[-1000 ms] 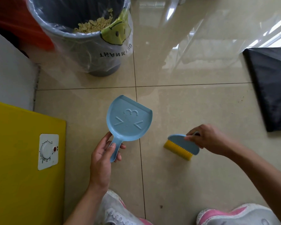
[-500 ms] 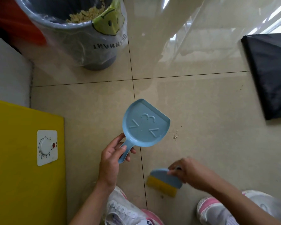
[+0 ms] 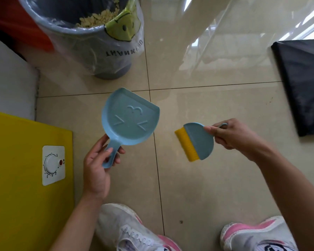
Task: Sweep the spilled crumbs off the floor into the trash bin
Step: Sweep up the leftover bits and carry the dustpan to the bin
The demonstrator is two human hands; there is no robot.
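left hand (image 3: 96,169): fingers wrapped round the handle of the blue dustpan (image 3: 130,118), firm closed hold; pan held up off the floor, its embossed face toward the camera, open edge pointing up-right.
right hand (image 3: 232,134): pinched closed on the top of the small hand brush (image 3: 198,140); blue body, yellow bristles pointing left and down, brush in the air, not touching tile.
dustpan load: looks empty, no crumbs seen in it.
trash bin (image 3: 83,37): top left, grey, clear liner bag with a yellow smiley print; near the pan but apart from it.
crumbs (image 3: 98,18): pale pile visible inside the bin, against the near inner wall.
floor (image 3: 207,178): glossy beige tile; no crumb heap visible in the stretch between the tools and the shoes. One small dark speck (image 3: 181,222) near the grout line by the shoes, a few faint flecks by the black mat (image 3: 301,84); too small to tell if crumbs.
progress: judged mostly done, bulk of the spill seems already in the bin.
left to do: probably a check for stragglers, maybe one last sweep, then tools down.
risk: glare on the tile could hide fine bits.
other: yellow board (image 3: 22,187) with white dial timer (image 3: 53,164) at left; white-pink sneakers (image 3: 127,230) at bottom edge.
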